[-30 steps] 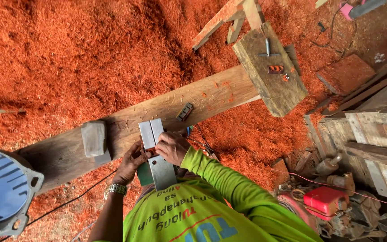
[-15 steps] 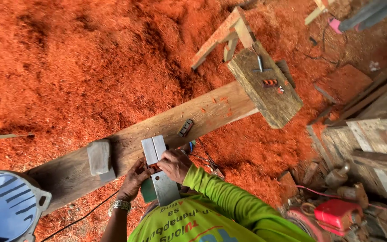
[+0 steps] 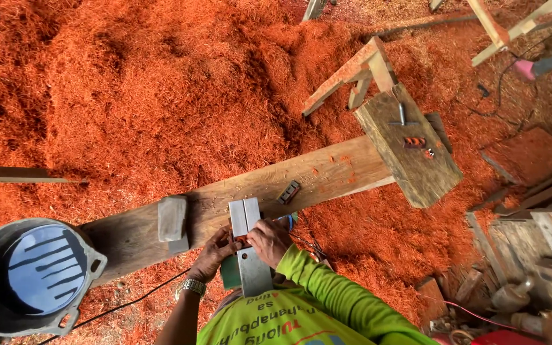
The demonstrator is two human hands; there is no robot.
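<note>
A long wooden plank [image 3: 327,176] runs across a floor of red wood shavings [image 3: 161,83]. On its near edge lies a grey metal tool [image 3: 246,218] shaped like a flat plate with a groove down its middle, its lower part [image 3: 254,271] reaching toward me. My left hand [image 3: 213,253] grips the tool from the left. My right hand [image 3: 269,241], in a bright green sleeve, presses on it from the right. A grey sharpening stone [image 3: 172,221] rests on the plank just left of my hands. A small dark object [image 3: 289,191] lies on the plank to the right.
A grey bucket of water [image 3: 33,278] stands at the lower left. A wooden sawhorse block [image 3: 410,147] carries the plank's far end, with small tools on it. Timber pieces and a red item [image 3: 519,337] crowd the right side. A black cable [image 3: 122,306] trails below the plank.
The view has shifted, so plank, bucket and hands sit lower and more to the right in frame. Both hands stay on the grey tool.
</note>
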